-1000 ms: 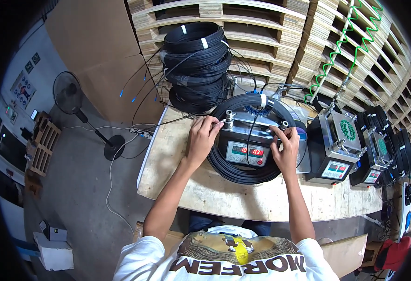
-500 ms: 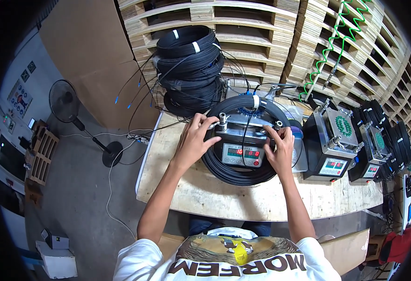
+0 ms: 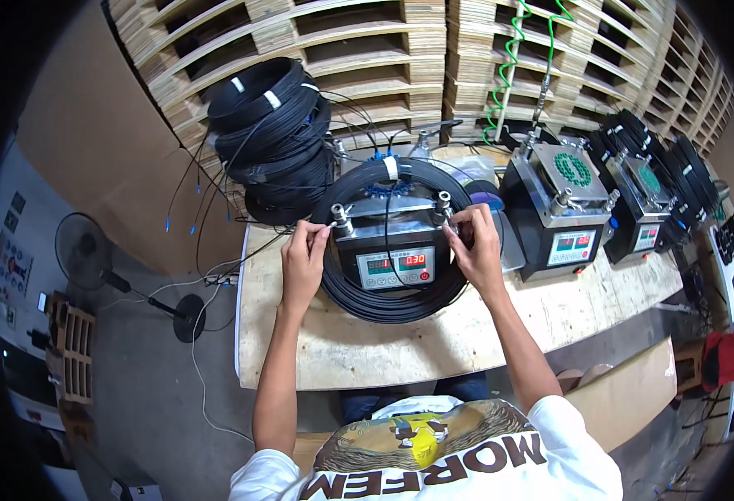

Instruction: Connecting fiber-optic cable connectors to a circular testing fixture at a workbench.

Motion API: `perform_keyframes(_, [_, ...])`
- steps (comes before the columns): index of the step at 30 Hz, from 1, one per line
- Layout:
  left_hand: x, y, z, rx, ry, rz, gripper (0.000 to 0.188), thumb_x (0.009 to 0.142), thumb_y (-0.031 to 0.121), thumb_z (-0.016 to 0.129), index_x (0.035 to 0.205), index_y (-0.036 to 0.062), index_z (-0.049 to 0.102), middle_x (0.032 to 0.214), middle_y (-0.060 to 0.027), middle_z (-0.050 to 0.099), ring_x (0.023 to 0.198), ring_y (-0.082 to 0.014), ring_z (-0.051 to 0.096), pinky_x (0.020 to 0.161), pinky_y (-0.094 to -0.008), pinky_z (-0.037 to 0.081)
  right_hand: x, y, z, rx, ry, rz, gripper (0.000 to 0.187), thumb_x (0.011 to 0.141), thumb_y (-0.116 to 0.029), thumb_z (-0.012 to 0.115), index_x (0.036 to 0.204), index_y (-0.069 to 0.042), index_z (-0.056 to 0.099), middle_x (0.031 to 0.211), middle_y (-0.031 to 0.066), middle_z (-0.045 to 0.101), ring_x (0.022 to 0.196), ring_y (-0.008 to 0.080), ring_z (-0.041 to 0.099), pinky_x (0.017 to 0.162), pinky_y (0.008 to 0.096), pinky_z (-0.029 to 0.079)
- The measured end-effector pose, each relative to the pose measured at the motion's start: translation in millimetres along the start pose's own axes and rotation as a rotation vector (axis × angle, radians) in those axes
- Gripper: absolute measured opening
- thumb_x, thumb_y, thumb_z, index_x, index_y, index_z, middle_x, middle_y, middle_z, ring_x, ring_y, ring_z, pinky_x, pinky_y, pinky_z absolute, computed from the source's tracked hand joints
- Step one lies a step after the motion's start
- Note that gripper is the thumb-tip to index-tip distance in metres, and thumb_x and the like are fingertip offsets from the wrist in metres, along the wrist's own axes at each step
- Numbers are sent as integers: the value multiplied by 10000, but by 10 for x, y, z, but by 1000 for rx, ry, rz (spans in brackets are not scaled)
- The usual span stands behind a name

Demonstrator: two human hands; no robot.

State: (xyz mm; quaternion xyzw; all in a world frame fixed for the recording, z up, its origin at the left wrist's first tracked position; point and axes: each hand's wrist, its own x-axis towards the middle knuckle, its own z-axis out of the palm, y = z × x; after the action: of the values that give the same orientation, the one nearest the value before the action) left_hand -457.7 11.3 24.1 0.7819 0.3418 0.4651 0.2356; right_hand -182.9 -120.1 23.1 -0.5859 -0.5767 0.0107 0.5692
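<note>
A black box-shaped machine (image 3: 346, 265) with a metal top plate and a lit digital panel (image 3: 396, 269) faces me on the bench. A large coil of black cable (image 3: 383, 309), taped white at the far side, loops around it, and one strand hangs across the panel. Clamp posts rise at the plate's corners. My left hand (image 3: 303, 263) is closed, thumb and forefinger pinching a small silvery part beside the left clamp post (image 3: 342, 220). My right hand (image 3: 477, 242) is closed at the lower part of the right clamp post (image 3: 444, 207); its fingertips partly hide that part.
Stacked black cable coils (image 3: 271, 150) with blue-tipped ends stand at the back left. Two similar machines (image 3: 561, 217) (image 3: 644, 200) sit to the right, with more coils behind. Wooden pallets (image 3: 350, 50) rise behind the wooden bench (image 3: 342, 359). A fan (image 3: 187, 317) stands on the floor at left.
My view has shifted, moving the bench leftward in the picture. Both hands' spread fingers have drawn together at the posts. The right post now stands clearer, and the panel's digits differ.
</note>
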Motion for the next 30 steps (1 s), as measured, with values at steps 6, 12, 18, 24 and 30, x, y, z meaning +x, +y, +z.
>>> perform_keyframes(6, [-15, -27, 66, -52, 64, -19, 191, 1023, 152, 624, 951, -23, 599, 715, -47, 580, 641, -102, 486, 580, -282, 404, -61, 3, 68, 82, 60, 117, 80, 924, 14, 665, 968, 28, 599, 832, 112, 599, 663, 164, 556, 615, 302, 455])
perform_keyframes(12, [-29, 25, 110, -76, 68, -29, 187, 1022, 154, 626, 957, -20, 601, 721, -41, 571, 645, -97, 480, 586, -273, 400, -20, 35, 133, 218, 290, 280, 219, 1013, -136, 628, 905, 52, 602, 638, 112, 606, 547, 121, 547, 520, 309, 437])
perform_keyframes(18, [-77, -108, 173, -72, 129, -18, 176, 1020, 148, 624, 958, -15, 605, 720, -25, 545, 637, -90, 458, 578, -272, 388, 122, 175, -42, -205, 138, 357, 395, 996, -267, 673, 784, 54, 585, 547, 178, 529, 466, 243, 471, 502, 386, 398])
perform_keyframes(24, [-112, -196, 274, -77, 241, 24, 185, 1015, 158, 631, 947, -13, 613, 735, -39, 574, 627, -110, 476, 568, -289, 396, 76, -170, -73, -170, 109, 233, 227, 968, -162, 689, 1002, 51, 617, 772, 138, 680, 611, 204, 618, 541, 374, 429])
perform_keyframes(30, [-130, -267, 391, 15, 347, 73, 179, 1003, 152, 639, 951, -18, 627, 755, -74, 608, 613, -164, 504, 560, -316, 410, 125, 45, -66, -102, 105, 302, 196, 993, -159, 654, 1022, 33, 625, 752, 218, 666, 627, 236, 637, 570, 363, 460])
